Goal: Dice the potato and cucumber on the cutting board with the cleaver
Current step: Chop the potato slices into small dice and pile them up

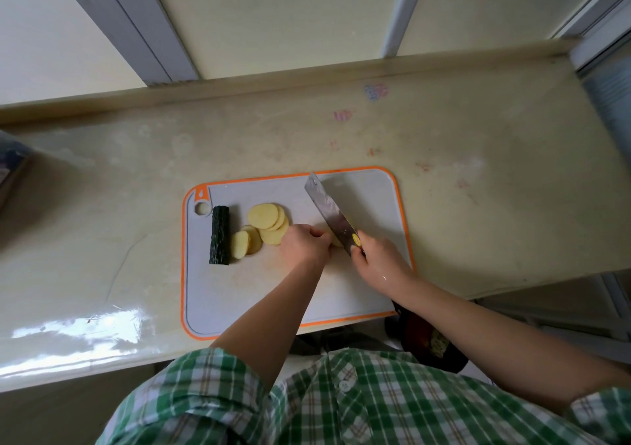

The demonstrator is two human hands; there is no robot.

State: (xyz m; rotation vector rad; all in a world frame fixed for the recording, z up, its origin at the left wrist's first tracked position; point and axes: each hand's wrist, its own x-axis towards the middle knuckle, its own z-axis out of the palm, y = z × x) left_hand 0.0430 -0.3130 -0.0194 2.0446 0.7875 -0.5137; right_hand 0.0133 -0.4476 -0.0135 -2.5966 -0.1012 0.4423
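Cleaver gripped by right hand; potato stub pinned under curled left hand, against the blade. Slices and cucumber lie left of that hold. Risk: fingertips nicked if the small stub slips.

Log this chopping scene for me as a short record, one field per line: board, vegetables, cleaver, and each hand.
board: grey cutting board, orange rim, on the counter
cucumber: one dark length, not yet diced, at the board's left end
potato slices: overlapping rounds beside the cucumber
cleaver: blade tilted over the board's middle
left hand: curled over a potato piece, mostly hidden
right hand: grips the cleaver handle
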